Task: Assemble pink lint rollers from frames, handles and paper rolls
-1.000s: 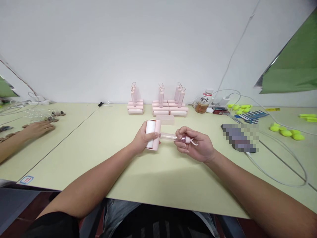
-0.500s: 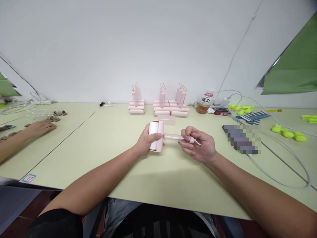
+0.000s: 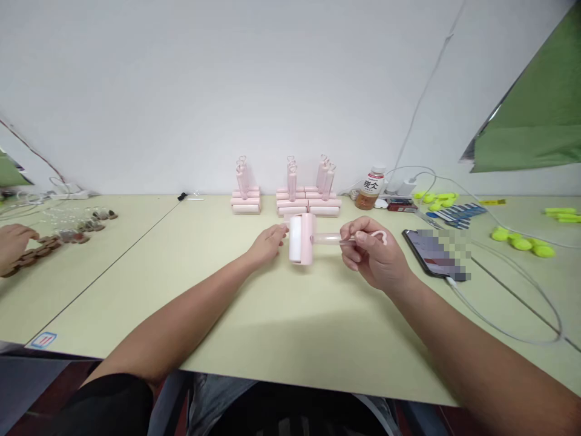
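Note:
My right hand point(image 3: 374, 251) grips the clear pink handle of a lint roller point(image 3: 307, 239), near the heart-shaped loop at its end. The roller's head, a white roll in a pink holder, points left above the table. My left hand point(image 3: 267, 244) is off the roller, its fingers closed at the left end of a translucent pink cover point(image 3: 287, 218) lying on the table. The roller head hides most of that cover.
Several similar pink lint rollers point(image 3: 323, 204) stand in groups by the wall. Right of them are a brown bottle point(image 3: 370, 189), a cabled phone point(image 3: 433, 254) and yellow-green pieces point(image 3: 521, 243). Another person's hand point(image 3: 16, 242) is at far left, beside brown pieces point(image 3: 43, 247).
My left hand has let go of the roller's head and moved to the cover's left end. My right hand has shifted slightly right with the roller. The other person's hand has moved left.

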### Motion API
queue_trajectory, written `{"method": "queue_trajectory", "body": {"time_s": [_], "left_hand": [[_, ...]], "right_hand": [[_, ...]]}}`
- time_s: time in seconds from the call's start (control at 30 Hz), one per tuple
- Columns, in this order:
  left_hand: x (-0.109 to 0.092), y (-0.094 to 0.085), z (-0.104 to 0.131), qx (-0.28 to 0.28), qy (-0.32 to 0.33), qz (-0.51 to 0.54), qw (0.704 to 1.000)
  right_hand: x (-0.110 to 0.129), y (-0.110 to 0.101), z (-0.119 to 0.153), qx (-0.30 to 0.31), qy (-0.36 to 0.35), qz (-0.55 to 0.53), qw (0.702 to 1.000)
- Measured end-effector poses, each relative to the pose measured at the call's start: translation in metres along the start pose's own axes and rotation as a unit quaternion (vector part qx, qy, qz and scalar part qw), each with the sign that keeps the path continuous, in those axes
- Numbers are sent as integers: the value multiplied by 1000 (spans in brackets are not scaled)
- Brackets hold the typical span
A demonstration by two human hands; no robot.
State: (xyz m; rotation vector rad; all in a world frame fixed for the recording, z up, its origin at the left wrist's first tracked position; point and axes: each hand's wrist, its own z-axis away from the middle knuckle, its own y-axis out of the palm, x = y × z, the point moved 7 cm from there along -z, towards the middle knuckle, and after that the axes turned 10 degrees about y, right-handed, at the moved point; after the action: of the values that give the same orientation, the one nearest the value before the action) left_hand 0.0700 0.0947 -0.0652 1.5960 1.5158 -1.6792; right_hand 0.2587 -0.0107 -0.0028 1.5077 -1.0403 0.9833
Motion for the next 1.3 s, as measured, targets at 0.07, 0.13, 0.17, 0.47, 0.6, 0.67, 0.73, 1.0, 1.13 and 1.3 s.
{"method": "queue_trajectory", "body": {"time_s": [0.07,0.13,0.17,0.47,0.6,0.67,0.73,1.0,1.13,1.3], "left_hand": [[-3,-6,-20,-11,49,-146,988],[-7,-4,-38,-6,92,-234,968],[-10,0,-46,1,115,-267,957],[0,13,-52,55,106,-282,952],[10,-27,-22,-25,16,-184,983],[14,-40,-5,-33,-9,-131,991],[17,-44,10,-48,-18,-4,999],[6,-15,29,-25,-33,345,938],[3,-7,32,12,-31,340,940],[-1,4,35,50,-14,333,941]], "right_hand": [[3,-9,-2,-36,-30,7,999],[3,-14,-4,-52,-36,5,998],[2,-16,-5,-53,-34,2,998],[-8,-9,-4,-18,-19,-20,999],[-7,-7,-3,-18,-31,-36,999],[-6,-8,-3,-24,-36,-47,998],[-6,-8,-3,-31,-37,-62,997],[-9,-2,1,-28,-28,-92,995],[-11,0,1,-19,-27,-89,995],[-15,4,1,-8,-29,-88,996]]}}
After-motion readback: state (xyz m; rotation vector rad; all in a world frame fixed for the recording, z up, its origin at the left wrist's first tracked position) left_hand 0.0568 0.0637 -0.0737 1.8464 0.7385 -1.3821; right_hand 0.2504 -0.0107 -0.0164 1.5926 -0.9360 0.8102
